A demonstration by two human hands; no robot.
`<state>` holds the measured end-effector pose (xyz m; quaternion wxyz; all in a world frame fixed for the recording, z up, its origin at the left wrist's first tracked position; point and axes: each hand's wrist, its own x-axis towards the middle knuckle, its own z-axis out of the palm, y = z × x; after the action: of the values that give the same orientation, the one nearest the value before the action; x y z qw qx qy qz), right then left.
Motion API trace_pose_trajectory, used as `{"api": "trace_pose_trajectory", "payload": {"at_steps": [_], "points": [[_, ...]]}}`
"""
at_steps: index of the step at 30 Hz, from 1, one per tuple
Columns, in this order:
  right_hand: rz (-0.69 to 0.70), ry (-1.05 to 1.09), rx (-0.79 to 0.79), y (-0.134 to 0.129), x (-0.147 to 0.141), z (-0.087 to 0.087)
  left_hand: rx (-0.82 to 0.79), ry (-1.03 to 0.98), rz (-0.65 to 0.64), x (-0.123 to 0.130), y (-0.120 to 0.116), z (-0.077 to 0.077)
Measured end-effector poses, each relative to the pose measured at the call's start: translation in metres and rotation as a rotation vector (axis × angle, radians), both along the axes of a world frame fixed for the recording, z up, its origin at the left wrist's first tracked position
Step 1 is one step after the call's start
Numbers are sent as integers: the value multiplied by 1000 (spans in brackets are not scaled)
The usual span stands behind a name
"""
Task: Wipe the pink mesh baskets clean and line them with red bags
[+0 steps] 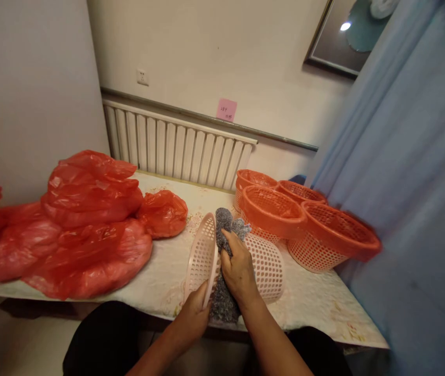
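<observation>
My left hand [195, 312] grips the near rim of a pale pink plastic wastebasket [267, 267], which is tipped on its side with its mouth to the left. The perforated body shows beyond my right wrist, and the middle is hidden. My right hand [240, 266] is closed on a fuzzy grey cloth [224, 305], pressing it against the basket's outside just behind the rim. The cloth bunches above my fingers and hangs toward the table's front edge.
Several wastebaskets lined with red bags [273, 211] stand at the right, by a blue curtain [410, 172]. Filled red plastic bags [89, 245] are heaped at the left. A white radiator [179, 149] lines the wall behind the covered table [167, 261].
</observation>
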<state>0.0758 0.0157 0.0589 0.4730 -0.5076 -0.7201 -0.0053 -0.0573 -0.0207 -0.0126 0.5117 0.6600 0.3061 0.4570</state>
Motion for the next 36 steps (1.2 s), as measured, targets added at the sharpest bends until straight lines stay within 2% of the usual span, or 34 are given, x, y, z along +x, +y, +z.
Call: {"api": "trace_pose_trajectory", "payload": {"at_steps": [5, 7, 11, 14, 18, 21, 23, 25, 27, 31, 33, 36], "points": [[-13, -22, 14, -6, 3, -1, -67, -46, 88, 17, 12, 35], [-8, -17, 8, -4, 7, 0, -15, -30, 130, 20, 15, 39], [2, -23, -5, 4, 24, -3, 20, 22, 139, 17, 13, 35], [-65, -14, -43, 12, 53, -11, 6, 98, 128, 12, 8, 33], [-245, 15, -133, 18, 114, -27, 8, 139, 128, 11, 3, 36], [-413, 46, -189, 11, 155, -42, 20, 129, 148, 12, 2, 36], [-518, 86, -194, -1, 166, -55, 16, 118, 157, 13, 2, 34], [-588, 126, -152, -15, 160, -70, 11, 112, 161, 14, 3, 32], [-583, 148, -58, -30, 137, -87, 21, 112, 164, 15, 6, 31], [-415, 98, 90, -53, 73, -111, 51, 104, 160, 16, 14, 32], [-273, 38, 136, -60, 45, -111, 67, 90, 143, 17, 17, 32], [-84, -67, 183, -61, 17, -98, 87, 54, 82, 14, 19, 26]]}}
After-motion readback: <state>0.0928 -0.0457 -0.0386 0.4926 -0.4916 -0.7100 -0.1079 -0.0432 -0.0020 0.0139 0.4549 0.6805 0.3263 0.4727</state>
